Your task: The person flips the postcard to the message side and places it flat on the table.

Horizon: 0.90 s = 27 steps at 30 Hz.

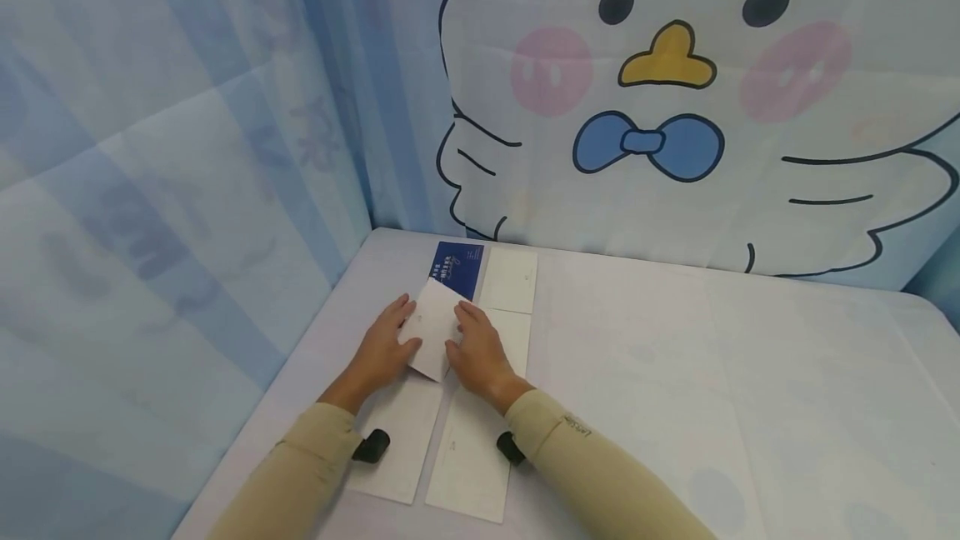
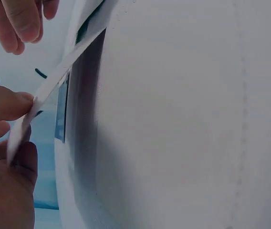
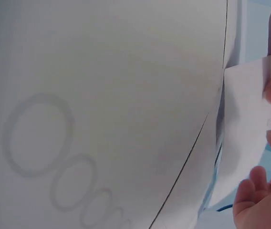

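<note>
A white paper card [image 1: 431, 327] with a tiny printed mark is held raised and tilted above the left column of papers. My left hand [image 1: 381, 350] pinches its left edge; in the left wrist view the thumb [image 2: 18, 102] lies on one face and fingers behind. Loosely bent, my right hand [image 1: 482, 350] is beside the card's right edge. The right wrist view has the right hand's fingers [image 3: 250, 188] a little apart from the card [image 3: 243, 119]. Behind the card a blue printed card [image 1: 459, 267] is partly covered.
Flat white papers [image 1: 401, 440] lie below the hands, and another column of white papers [image 1: 510, 280] runs along the right. A pale cloth covers the table [image 1: 712, 373]. Blue and white curtains [image 1: 187, 148] rise along the left and back edges.
</note>
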Each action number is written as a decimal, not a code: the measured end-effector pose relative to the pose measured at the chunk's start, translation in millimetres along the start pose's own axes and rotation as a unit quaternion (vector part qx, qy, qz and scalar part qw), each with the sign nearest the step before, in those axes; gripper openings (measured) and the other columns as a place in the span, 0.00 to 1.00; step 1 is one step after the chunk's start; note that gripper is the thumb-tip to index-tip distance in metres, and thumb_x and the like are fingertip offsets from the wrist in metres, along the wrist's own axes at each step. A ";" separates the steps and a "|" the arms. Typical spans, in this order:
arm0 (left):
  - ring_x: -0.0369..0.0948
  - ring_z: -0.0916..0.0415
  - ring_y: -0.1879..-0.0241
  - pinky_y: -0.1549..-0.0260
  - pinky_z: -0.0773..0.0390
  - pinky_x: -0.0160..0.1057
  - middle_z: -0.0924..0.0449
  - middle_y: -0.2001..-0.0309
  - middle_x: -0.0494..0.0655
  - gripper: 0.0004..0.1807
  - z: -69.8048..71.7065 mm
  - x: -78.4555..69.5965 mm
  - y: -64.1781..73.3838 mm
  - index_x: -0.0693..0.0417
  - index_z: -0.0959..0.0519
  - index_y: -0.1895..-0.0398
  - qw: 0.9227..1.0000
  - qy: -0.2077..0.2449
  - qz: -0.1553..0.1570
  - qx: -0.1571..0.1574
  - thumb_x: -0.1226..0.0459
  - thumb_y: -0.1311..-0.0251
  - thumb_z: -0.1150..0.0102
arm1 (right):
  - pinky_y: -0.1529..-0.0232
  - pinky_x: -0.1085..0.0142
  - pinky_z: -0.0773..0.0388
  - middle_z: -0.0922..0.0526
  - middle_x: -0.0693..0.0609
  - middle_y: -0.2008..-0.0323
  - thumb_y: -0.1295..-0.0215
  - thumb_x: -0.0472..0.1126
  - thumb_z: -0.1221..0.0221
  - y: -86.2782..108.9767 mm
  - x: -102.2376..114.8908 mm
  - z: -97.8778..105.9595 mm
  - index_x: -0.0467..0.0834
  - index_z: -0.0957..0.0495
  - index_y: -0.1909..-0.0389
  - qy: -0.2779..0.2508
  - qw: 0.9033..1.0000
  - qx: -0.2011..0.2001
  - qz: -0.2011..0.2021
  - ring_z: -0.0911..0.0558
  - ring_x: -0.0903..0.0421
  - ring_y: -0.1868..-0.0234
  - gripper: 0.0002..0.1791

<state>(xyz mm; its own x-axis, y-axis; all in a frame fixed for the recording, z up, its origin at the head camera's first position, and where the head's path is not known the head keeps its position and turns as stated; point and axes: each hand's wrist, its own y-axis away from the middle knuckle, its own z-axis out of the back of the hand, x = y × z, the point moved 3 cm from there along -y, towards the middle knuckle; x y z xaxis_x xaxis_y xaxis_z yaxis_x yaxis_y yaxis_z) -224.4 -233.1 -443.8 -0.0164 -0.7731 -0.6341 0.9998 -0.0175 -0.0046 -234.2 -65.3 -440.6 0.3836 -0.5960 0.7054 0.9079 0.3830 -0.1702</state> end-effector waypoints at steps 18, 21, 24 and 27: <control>0.60 0.37 0.32 0.34 0.36 0.55 0.37 0.31 0.67 0.34 -7.7 7.4 0.0 0.68 0.39 0.27 0.998 0.007 0.057 -0.008 0.67 0.35 0.41 | 0.38 0.38 0.42 0.23 0.48 0.37 0.33 0.47 0.40 -0.6 -8.3 -5.2 0.44 0.25 0.35 0.144 0.981 0.101 -0.082 0.36 0.42 0.30 0.26; 0.58 0.34 0.34 0.35 0.34 0.55 0.36 0.31 0.65 0.35 -9.2 9.1 0.8 0.67 0.39 0.27 0.998 0.001 0.068 -0.003 0.66 0.35 0.40 | 0.35 0.34 0.47 0.24 0.48 0.36 0.32 0.47 0.40 -0.5 -10.1 -5.8 0.44 0.25 0.34 0.139 0.980 0.114 -0.084 0.38 0.41 0.28 0.27; 0.58 0.33 0.35 0.36 0.33 0.56 0.33 0.33 0.65 0.34 -9.3 13.7 2.4 0.66 0.36 0.28 0.997 -0.005 0.073 0.004 0.64 0.35 0.39 | 0.34 0.33 0.49 0.24 0.48 0.35 0.32 0.48 0.39 0.0 -10.3 -5.7 0.44 0.26 0.33 0.134 0.980 0.122 -0.083 0.40 0.41 0.27 0.28; 0.59 0.32 0.35 0.35 0.34 0.56 0.31 0.35 0.66 0.32 -8.3 17.7 4.2 0.66 0.32 0.31 0.997 -0.008 0.070 0.010 0.63 0.36 0.38 | 0.33 0.32 0.51 0.26 0.48 0.33 0.32 0.48 0.40 0.5 -10.8 -6.5 0.44 0.27 0.32 0.137 0.978 0.131 -0.083 0.41 0.40 0.27 0.29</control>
<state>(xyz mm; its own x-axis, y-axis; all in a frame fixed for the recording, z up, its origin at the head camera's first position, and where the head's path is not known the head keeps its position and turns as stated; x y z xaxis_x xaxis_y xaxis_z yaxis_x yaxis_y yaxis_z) -220.5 -241.6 -461.5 0.1240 -0.7783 -0.6155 0.9919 0.0796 0.0992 -236.7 -63.2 -452.8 0.2980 -0.8185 0.4912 0.9010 0.4111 0.1383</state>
